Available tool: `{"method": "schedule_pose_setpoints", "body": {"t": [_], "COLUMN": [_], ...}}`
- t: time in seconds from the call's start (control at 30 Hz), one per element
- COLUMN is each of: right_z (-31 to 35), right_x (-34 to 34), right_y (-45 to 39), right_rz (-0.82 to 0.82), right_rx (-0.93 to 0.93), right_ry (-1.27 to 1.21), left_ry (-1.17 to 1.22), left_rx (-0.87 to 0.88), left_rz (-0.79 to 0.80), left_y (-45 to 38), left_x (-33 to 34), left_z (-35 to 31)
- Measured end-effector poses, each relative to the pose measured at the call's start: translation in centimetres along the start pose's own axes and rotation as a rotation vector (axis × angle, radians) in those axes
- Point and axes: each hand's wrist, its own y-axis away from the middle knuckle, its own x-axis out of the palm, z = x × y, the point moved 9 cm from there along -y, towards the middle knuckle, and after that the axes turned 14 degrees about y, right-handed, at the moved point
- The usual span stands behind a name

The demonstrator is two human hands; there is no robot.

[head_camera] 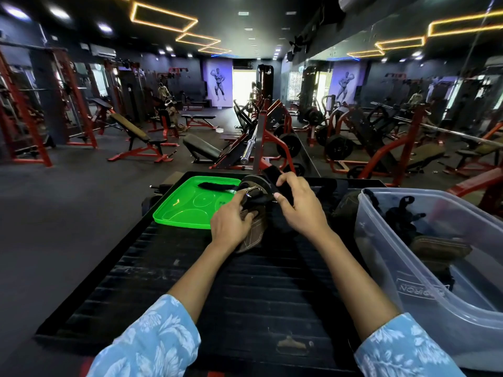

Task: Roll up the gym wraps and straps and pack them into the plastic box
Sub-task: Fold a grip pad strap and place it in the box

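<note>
Right hand (300,205) over half-hidden strap (272,176)

Green lid (187,213); black strap (283,183); blue floral sleeves (152,341).

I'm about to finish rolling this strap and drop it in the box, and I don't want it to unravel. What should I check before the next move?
1. Left hand holds the buckle end of the strap: ok.
2. Right hand pinches the loose black tail: ok.
3. Roll tight with no slack: cannot tell.
4. Plastic box open and beside the right hand: ok.
5. Room left in the box: ok, wraps cover only part.
6. Green lid clear: not ok, a black strap lies on it.
</note>
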Motion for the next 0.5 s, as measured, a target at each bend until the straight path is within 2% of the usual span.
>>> {"method": "schedule_pose_setpoints", "body": {"t": [0.17,0.5], "right_z": [-0.2,-0.1], "right_x": [2.0,1.5], "right_y": [-0.1,-0.2], "right_rz": [0.121,0.126], "right_rx": [-0.053,-0.068], "right_ry": [0.149,0.140], "left_ry": [-0.006,-0.151], "left_rx": [0.024,0.219], "left_rz": [0.010,-0.011], "left_y": [0.1,0.2], "left_x": [-0.1,-0.1], "left_z": [-0.1,-1.5]}}
